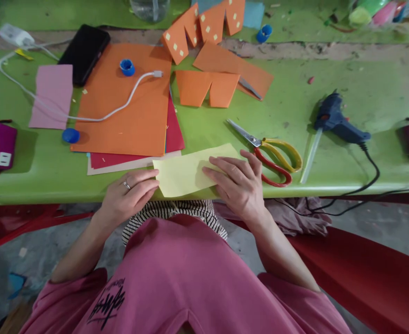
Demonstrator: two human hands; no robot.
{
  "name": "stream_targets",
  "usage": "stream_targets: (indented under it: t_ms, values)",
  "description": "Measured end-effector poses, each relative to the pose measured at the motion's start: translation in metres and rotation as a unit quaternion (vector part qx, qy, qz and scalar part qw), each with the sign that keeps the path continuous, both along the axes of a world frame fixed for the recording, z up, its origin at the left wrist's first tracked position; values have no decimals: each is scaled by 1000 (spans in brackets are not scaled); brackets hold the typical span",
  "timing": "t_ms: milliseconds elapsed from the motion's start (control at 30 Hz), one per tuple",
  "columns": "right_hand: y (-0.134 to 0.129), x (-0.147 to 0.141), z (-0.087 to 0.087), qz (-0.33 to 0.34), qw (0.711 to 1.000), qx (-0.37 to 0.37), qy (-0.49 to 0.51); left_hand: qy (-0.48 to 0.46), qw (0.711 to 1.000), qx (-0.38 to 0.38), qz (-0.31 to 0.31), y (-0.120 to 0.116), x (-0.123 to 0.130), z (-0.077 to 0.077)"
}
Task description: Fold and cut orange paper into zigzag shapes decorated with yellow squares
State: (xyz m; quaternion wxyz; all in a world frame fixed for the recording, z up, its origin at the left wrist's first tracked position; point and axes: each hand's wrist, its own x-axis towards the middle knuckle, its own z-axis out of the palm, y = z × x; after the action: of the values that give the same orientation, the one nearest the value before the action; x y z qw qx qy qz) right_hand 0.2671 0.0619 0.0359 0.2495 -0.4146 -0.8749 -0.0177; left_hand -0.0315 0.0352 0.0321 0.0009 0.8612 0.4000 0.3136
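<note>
Two hands are laid on one yellow paper [185, 169] at the near edge of the counter [281, 93], presumably so that it is kept flat and close. Its left end is held at the fingertips of the left hand [129, 192]; its right part is covered by the spread fingers of the right hand [241, 185], though whether it is pinched from below cannot be told. The scissors [257, 142] are placed just beside, apparently for easy reach; the glue gun [341, 120] is set well apart, perhaps for safety.
</note>
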Motion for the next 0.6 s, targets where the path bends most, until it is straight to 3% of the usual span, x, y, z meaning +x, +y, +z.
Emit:
stream_targets:
  t_ms: [300,433,600]
  values:
    - [-4,-7,-1,-53,998,38,20,91,993,75,-3,-1,16,6]
    - [-6,-9,0,-19,999,13,24,87,993,79,-15,0,28,10]
    - [-10,-15,0,73,996,-27,53,78,994,78,-9,-2,42,7]
